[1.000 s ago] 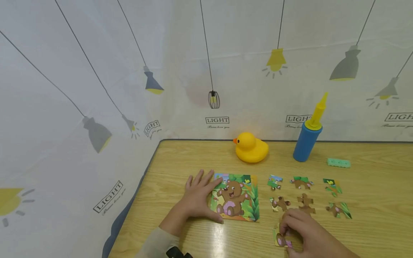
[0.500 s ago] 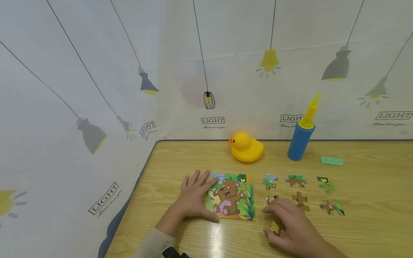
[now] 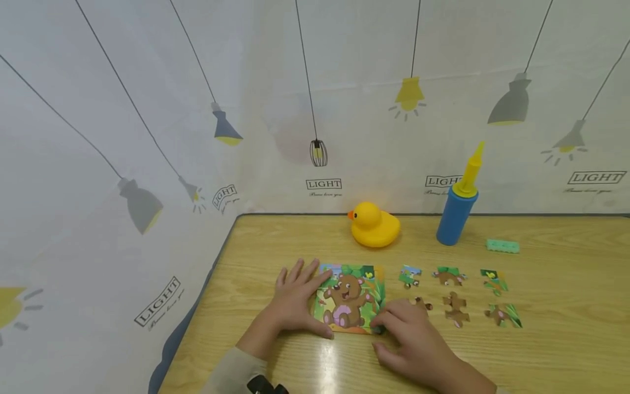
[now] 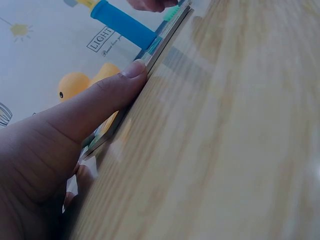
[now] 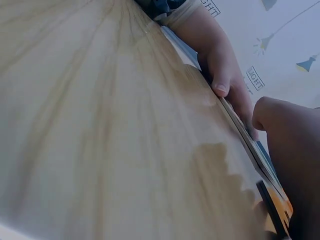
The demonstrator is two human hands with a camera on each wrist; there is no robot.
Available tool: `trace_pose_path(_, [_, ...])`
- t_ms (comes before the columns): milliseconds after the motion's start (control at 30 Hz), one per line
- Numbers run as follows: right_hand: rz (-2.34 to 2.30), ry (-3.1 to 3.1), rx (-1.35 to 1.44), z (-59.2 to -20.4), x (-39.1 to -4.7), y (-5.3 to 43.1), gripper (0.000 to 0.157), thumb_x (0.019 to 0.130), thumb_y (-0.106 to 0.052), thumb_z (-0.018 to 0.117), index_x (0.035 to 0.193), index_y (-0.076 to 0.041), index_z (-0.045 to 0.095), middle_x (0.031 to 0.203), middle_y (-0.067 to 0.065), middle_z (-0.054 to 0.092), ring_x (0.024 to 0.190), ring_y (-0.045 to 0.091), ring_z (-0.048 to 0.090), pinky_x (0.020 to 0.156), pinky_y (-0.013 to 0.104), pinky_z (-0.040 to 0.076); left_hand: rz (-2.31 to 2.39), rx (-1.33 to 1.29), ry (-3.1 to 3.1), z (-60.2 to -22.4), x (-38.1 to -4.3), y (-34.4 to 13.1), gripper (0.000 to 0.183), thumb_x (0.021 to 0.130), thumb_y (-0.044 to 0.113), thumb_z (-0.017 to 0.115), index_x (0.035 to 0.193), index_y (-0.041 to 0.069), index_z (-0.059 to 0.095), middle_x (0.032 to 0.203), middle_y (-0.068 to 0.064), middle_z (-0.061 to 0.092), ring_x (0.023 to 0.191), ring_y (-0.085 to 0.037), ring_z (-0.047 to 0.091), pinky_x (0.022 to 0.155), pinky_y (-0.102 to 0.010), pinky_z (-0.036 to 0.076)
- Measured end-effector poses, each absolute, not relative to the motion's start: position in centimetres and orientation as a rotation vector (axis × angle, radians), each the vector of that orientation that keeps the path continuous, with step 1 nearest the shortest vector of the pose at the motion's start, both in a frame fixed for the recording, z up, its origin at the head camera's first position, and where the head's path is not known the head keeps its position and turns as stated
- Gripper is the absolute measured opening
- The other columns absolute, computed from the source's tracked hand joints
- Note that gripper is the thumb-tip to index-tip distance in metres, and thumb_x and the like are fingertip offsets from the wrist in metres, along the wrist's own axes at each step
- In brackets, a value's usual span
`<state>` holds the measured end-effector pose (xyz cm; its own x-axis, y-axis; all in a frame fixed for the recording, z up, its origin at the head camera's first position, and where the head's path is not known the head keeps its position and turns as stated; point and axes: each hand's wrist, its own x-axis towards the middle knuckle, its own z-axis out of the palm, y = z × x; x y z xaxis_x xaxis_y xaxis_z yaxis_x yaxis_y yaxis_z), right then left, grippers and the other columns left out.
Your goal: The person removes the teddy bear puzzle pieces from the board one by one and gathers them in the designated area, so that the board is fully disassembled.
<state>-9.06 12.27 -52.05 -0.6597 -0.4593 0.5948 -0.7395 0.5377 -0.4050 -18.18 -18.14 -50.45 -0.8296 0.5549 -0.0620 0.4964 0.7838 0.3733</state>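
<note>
My left hand [image 3: 295, 301] lies spread at the left edge of a bear picture puzzle [image 3: 349, 301], with fingers over its upper-left corner. In the left wrist view its thumb [image 4: 110, 95] touches the board's edge. My right hand [image 3: 413, 342] is at the puzzle's lower-right corner, with fingers curled. Between its fingertips is a small puzzle piece [image 5: 272, 207], showing a dark edge and an orange face in the right wrist view, tilted beside the board. Right of the board, loose puzzle pieces lie in rows, among them a brown bear piece [image 3: 455, 309]; one is partly hidden by the right hand.
A yellow toy duck [image 3: 375, 225] sits behind the puzzle. Right of it stands a blue pump [image 3: 455, 216] with a yellow nozzle, then a mint green block [image 3: 502, 245]. A lamp-patterned cloth [image 3: 275, 82] borders the wooden table [image 3: 566, 350] at the back and left.
My right hand has moved left from the lower loose pieces to the puzzle's lower-right corner, where it pinches a piece. The left hand stays put; the head view has shifted slightly.
</note>
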Motion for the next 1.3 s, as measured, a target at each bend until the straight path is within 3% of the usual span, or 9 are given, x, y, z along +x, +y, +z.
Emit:
trace_pose_path(133, [0.888,-2.345,0.986,-52.2,-9.6,10.9,0.028,0.081,-0.017,0.084,0.106,-0.024,0.074,0.106,-0.014,0.063,0.092,0.008,0.051,0.079,0.032,0.047,0.520,0.832,2.809,-50.4,-18.2,-18.1,0.134,0.056,0.083,0.090,0.169,0.032,0.036,0.178,-0.009,0.015,0.162,-0.043,0.003,0.122,-0.073,-0.001])
trace_pose_path(367, [0.869,-2.429,0.918,-52.3,-10.2,8.9,0.023,0.082,-0.023,0.084,0.102,-0.024,0.074,0.115,-0.008,0.064,0.101,0.012,0.052,0.089,0.038,0.048,0.499,0.837,2.815,-50.8,-18.3,-18.1,0.135,0.057,0.084,0.088,0.169,0.033,0.034,0.179,-0.008,0.015,0.162,-0.043,0.003,0.122,-0.073,-0.001])
trace_pose_path(533, [0.838,-2.496,0.852,-52.4,-10.6,7.9,0.033,0.081,-0.028,0.085,0.112,-0.020,0.076,0.121,-0.004,0.064,0.108,0.016,0.052,0.094,0.046,0.047,0.495,0.819,2.805,-50.8,-18.3,-18.2,0.136,0.057,0.086,0.087,0.170,0.035,0.032,0.179,-0.005,0.012,0.163,-0.039,0.000,0.123,-0.071,-0.004])
trace_pose_path(933, [0.872,-2.692,0.689,-52.6,-10.9,7.5,0.047,0.087,-0.035,0.084,0.129,-0.016,0.076,0.118,-0.007,0.061,0.106,0.015,0.050,0.094,0.046,0.045,0.490,0.813,2.803,-50.8,-18.4,-18.1,0.135,0.057,0.085,0.087,0.170,0.035,0.031,0.179,-0.005,0.010,0.163,-0.038,-0.001,0.123,-0.071,-0.004])
trace_pose_path(1300, [0.919,-2.711,0.602,-52.2,-10.9,7.4,0.039,0.081,-0.034,0.089,0.114,-0.016,0.077,0.106,-0.009,0.058,0.100,0.014,0.046,0.089,0.041,0.042,0.476,0.818,2.812,-50.8,-18.4,-18.1,0.135,0.058,0.085,0.087,0.170,0.035,0.031,0.179,-0.005,0.011,0.163,-0.039,0.000,0.123,-0.071,-0.003])
